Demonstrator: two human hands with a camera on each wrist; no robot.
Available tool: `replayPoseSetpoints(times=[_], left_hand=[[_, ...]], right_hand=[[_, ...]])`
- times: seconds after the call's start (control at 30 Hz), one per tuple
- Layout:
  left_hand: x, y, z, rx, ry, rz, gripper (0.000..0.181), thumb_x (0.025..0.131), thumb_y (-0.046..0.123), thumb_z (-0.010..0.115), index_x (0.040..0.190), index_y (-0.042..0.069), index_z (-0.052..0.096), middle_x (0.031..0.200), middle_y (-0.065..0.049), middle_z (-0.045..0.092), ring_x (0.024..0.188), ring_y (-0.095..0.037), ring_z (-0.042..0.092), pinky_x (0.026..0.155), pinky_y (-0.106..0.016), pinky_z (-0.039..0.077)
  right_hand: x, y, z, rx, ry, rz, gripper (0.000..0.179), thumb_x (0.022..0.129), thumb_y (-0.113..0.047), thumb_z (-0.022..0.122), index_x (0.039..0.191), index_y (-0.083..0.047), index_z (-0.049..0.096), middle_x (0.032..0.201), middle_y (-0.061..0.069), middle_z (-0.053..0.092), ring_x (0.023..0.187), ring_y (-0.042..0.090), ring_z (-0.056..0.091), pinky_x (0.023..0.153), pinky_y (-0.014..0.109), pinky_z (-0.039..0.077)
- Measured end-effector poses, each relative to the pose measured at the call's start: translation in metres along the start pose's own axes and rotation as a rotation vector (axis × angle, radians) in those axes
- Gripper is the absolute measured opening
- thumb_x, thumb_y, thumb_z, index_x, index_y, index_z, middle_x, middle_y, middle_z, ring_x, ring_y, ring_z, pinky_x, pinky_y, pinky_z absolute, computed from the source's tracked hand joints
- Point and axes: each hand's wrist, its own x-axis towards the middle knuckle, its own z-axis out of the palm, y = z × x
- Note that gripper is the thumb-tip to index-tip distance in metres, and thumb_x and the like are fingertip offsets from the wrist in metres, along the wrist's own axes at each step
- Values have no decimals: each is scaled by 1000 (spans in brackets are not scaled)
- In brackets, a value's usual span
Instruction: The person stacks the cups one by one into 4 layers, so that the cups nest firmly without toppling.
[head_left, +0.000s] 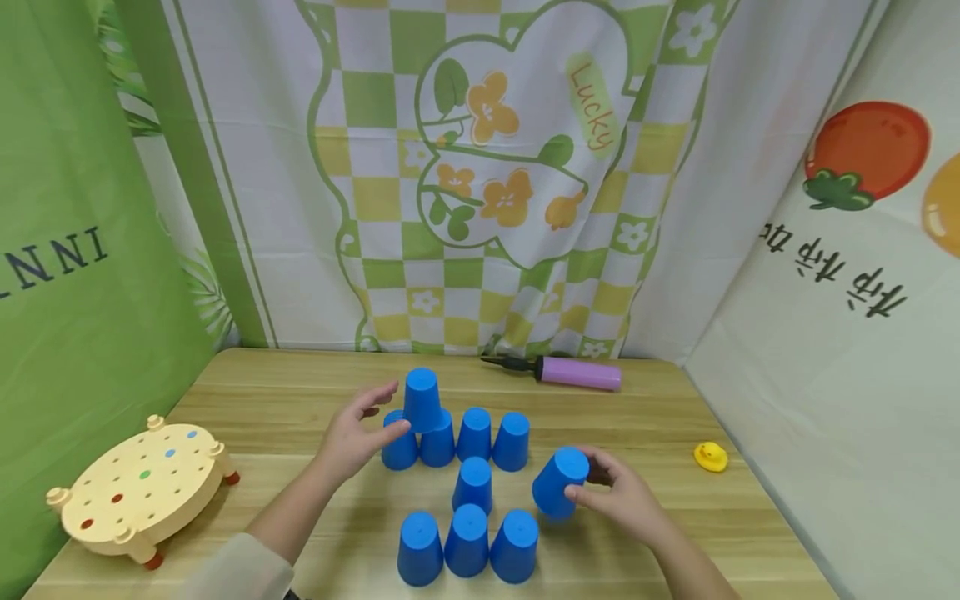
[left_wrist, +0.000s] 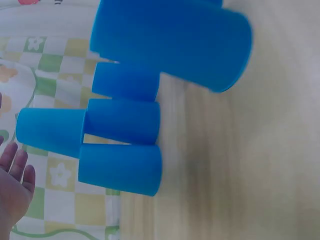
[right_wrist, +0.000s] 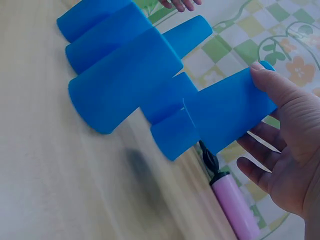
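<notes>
Stool, far left: cream, round-topped peg stool with coloured dots and red-tipped feet; well apart from the cups, your left forearm passing between.
Pump, back: purple hand pump with black nozzle, lying behind the back row near the curtain; apart from every cup.
Duck, right: small yellow duck near the right edge, well apart from your right hand.
Nearest obstacles: middle cup and front row lie left of the cup you hold.
Table edges: green cloth along the left of the table; curtain across the back; white cloth along the right.
Open room: wood between stool and cups, partly crossed by your left forearm; wider strip between your right hand and the duck.
Left hand: your left hand beside the raised cup, fingers spread; cannot tell whether the thumb touches it.
Raised cup: upside down, astride the two left cups of the back row; that row counts four.
Middle and front cups: one upside down just behind the front row, lower part hidden; three abreast in front, also upside down.
Right hand: your right hand pinches the held cup between thumb and fingers.
Held cup: plain blue, base up, tilted; right of the middle cup, apart from it.
</notes>
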Motion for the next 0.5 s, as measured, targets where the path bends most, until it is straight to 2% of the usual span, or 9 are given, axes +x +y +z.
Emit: replayPoseSetpoints(times=[0.2, 0.5], left_hand=[[-22, -3, 5, -4, -65, 18, 59, 86, 24, 76, 138, 5, 54, 137, -15, 57, 122, -33, 55, 101, -45, 48], [-55, -15, 14, -69, -191, -3, 60, 85, 25, 77, 138, 8, 55, 136, -17, 56, 118, -32, 57, 97, -38, 51]], right_hand=[[18, -14, -1, 14, -10, -51, 52, 87, -23, 74, 132, -2, 56, 121, 14, 65, 112, 26, 60, 100, 49, 49], [43, -35, 4, -39, -2, -49, 53, 87, -29, 75, 132, -7, 57, 122, 13, 65, 113, 30, 60, 95, 46, 52]])
